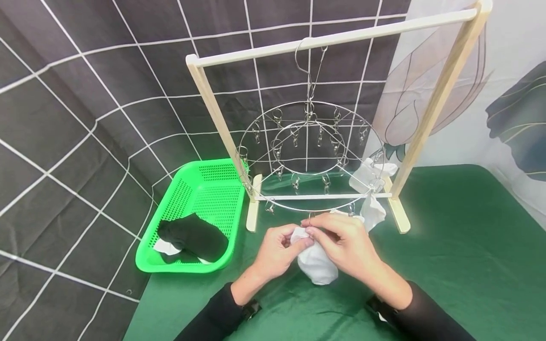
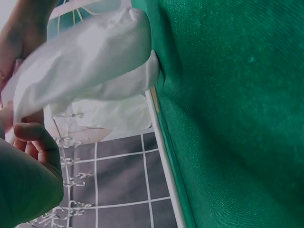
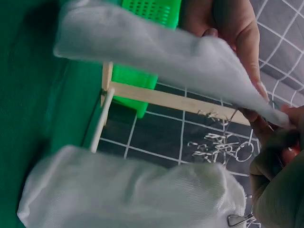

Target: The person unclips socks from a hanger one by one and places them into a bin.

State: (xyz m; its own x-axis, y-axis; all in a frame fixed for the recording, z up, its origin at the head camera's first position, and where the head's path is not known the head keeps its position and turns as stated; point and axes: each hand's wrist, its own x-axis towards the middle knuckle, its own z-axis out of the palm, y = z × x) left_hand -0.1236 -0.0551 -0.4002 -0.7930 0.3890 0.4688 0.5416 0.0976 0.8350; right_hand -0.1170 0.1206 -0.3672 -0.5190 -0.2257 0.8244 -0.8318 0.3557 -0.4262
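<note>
A white sock (image 1: 316, 265) hangs below both hands, just in front of the round wire drying hanger (image 1: 277, 208). My left hand (image 1: 277, 251) pinches the sock's upper edge between thumb and fingers. From the other side, my right hand (image 1: 347, 241) holds the same edge, its fingertips right by a small metal clip (image 1: 312, 217) at the hanger's front rim. The fingers hide most of this clip. In the right wrist view, the sock (image 3: 152, 52) stretches toward the fingertips, and another white sock (image 3: 128, 190) hangs beside it from a metal clip (image 3: 240, 219).
The hanger hooks over a wooden stand's white bar (image 1: 341, 38). More white socks (image 1: 373, 213) hang at its right side. Left of the stand, a green basket (image 1: 147, 246) contains black cloth items (image 1: 196, 237) and some white fabric. Green cloth (image 1: 460, 246) covers the table.
</note>
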